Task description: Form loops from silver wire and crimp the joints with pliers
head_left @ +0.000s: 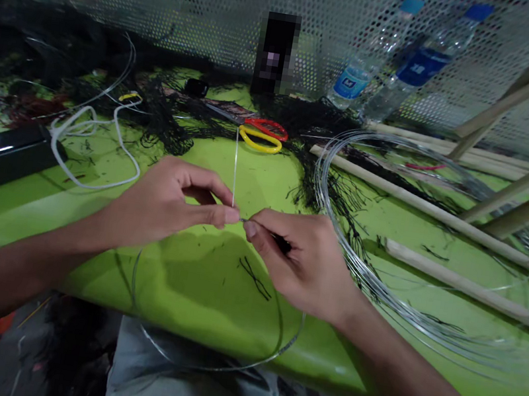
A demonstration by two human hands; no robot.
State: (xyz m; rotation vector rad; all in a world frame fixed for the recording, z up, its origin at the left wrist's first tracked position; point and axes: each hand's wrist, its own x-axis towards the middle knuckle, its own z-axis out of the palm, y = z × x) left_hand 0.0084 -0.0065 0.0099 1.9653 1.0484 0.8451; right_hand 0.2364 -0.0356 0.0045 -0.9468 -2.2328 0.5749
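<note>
My left hand [178,204] pinches a thin wire [236,167] whose straight end sticks up past the fingertips. Close beside it, my right hand [303,251] is closed on the same wire, thumb against forefinger. Between the two sets of fingertips a short dark bit of the wire shows. The rest of the wire hangs below as a wide loop [212,369], reaching over the table's front edge. Just beyond my hands lie scissors with red and yellow handles [260,144]. What the fingertips cover is hidden.
A coil of wire [326,188] and wooden sticks [424,206] lie on the right of the green table [213,270]. Two plastic bottles [353,81] lean against the perforated panel. White cord [136,168], a black box [4,157] and dark netting [67,46] are on the left.
</note>
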